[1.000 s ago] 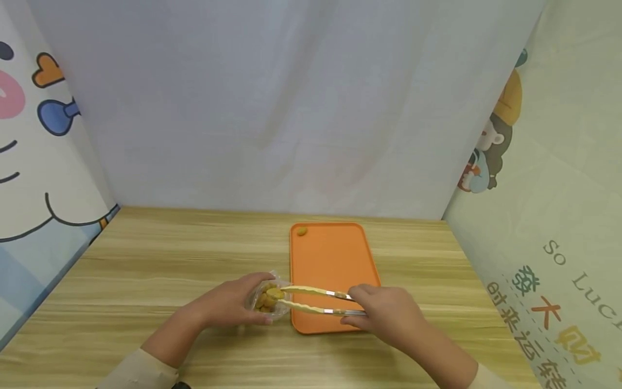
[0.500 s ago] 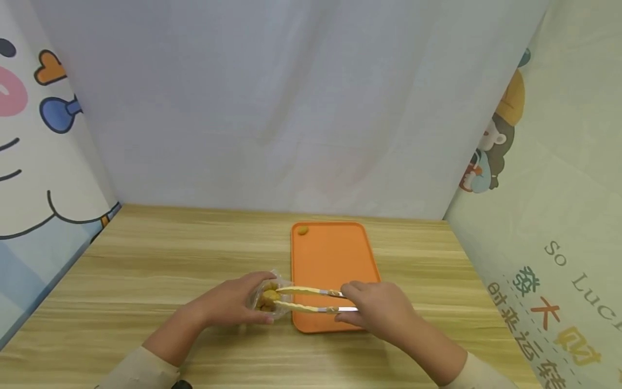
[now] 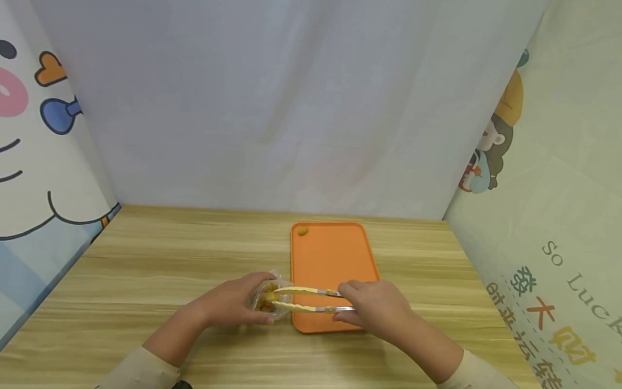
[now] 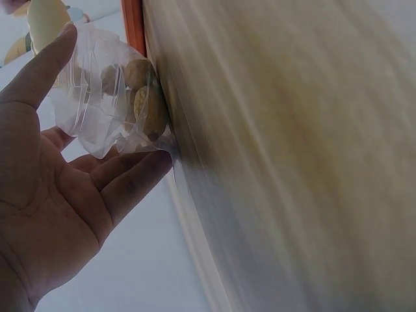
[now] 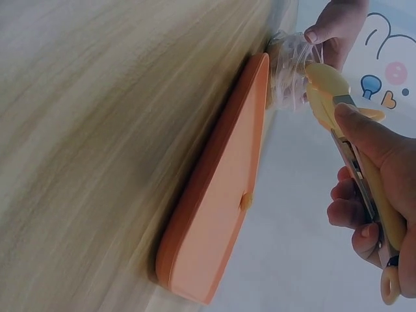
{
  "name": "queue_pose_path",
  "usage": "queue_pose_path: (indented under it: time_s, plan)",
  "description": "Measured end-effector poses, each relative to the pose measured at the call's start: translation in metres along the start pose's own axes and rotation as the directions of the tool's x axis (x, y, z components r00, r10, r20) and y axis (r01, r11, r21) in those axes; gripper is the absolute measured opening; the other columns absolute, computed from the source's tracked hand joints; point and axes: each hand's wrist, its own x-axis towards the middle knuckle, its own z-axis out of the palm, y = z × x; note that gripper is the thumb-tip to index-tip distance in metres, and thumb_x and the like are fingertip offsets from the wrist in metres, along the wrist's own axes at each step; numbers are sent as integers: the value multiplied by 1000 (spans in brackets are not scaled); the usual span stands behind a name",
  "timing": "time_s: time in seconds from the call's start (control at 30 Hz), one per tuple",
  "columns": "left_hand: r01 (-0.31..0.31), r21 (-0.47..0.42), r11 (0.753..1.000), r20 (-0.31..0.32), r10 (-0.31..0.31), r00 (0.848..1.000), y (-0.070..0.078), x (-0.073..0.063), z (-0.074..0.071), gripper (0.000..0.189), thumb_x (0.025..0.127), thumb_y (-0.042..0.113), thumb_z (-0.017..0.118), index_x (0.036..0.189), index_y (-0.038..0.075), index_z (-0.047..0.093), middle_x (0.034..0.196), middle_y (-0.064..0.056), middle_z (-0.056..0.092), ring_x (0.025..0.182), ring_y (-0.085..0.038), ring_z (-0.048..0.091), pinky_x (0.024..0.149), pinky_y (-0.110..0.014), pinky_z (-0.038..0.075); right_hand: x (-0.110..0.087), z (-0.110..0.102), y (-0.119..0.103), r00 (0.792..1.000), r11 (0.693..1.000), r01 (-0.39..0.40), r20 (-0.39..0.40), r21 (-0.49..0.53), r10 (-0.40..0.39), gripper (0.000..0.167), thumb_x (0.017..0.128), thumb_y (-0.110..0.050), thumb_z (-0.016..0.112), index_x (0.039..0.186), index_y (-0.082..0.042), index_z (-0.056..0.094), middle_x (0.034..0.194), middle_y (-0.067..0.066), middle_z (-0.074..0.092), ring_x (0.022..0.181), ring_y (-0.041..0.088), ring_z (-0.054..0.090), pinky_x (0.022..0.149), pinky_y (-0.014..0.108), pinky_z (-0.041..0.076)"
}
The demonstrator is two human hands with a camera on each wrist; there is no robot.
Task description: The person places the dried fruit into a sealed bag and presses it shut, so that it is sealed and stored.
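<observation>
My left hand (image 3: 235, 300) holds a clear plastic bag (image 4: 97, 133) from its left side, thumb and fingers on either side of it. Several yellow-brown oval pieces (image 4: 151, 112), like small dried fruits, lie inside the bag, low by the tabletop. In the head view my right hand (image 3: 376, 305) grips a pair of tongs (image 3: 296, 290) with cream scalloped heads and metal arms. The tong tips reach into the bag's mouth, spread on both sides of a yellow piece; whether they pinch it I cannot tell. One oval piece (image 3: 303, 230) sits in the far left corner of the orange tray (image 3: 330, 254).
The tray lies on the wood-grain table (image 3: 194, 232), just right of the bag, under the tongs. A pale curtain (image 3: 233, 108) closes off the back. Printed cloths hang on the left and right sides (image 3: 534, 189).
The right hand and tongs have shifted a little left, the tips going further into the bag. The left hand and bag have stayed in place.
</observation>
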Motion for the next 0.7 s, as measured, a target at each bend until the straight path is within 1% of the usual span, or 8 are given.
queue_pose_path:
  time_s: [0.2, 0.4, 0.53, 0.63, 0.7]
  plan:
    - [-5, 6, 1000, -4, 5, 1000, 4, -2, -1, 91, 77, 65, 73, 150, 25, 37, 152, -6, 42, 133, -34, 46, 105, -58, 40, 0, -2, 1, 1000, 1000, 14, -23, -15, -14, 45, 75, -60, 73, 84, -19, 55, 73, -14, 59, 47, -2, 27, 40, 12, 19]
    - [5, 0, 1000, -5, -5, 1000, 8, -5, 3, 91, 77, 65, 72, 150, 25, 36, 154, -5, 40, 135, -33, 44, 106, -58, 39, -4, -9, 5, 999, 1000, -1, -40, -20, 1, 48, 75, -63, 71, 87, -20, 57, 70, -14, 56, 46, -2, 25, 39, 13, 18]
    - [9, 2, 1000, -6, -9, 1000, 10, -6, 7, 91, 77, 66, 72, 150, 25, 36, 154, -4, 39, 136, -32, 44, 107, -56, 39, -6, -14, 13, 997, 1000, -16, -81, -18, 14, 50, 74, -64, 72, 89, -19, 56, 66, -14, 50, 45, -2, 19, 39, 13, 14]
    - [5, 10, 1000, -13, -5, 1000, 12, -7, 10, 90, 77, 66, 72, 149, 26, 37, 154, -4, 40, 136, -32, 44, 108, -55, 39, -8, -17, 21, 993, 1000, -21, -118, -8, 19, 53, 73, -63, 73, 89, -17, 53, 63, -13, 41, 45, -2, 13, 40, 12, 9]
    - [6, 12, 1000, -15, -6, 1000, 13, -8, 11, 90, 77, 66, 72, 149, 25, 37, 154, -5, 40, 135, -32, 45, 108, -55, 39, -7, -18, 27, 990, 1000, -22, -142, -4, 21, 54, 72, -62, 75, 87, -16, 51, 62, -12, 35, 46, -1, 12, 41, 13, 9]
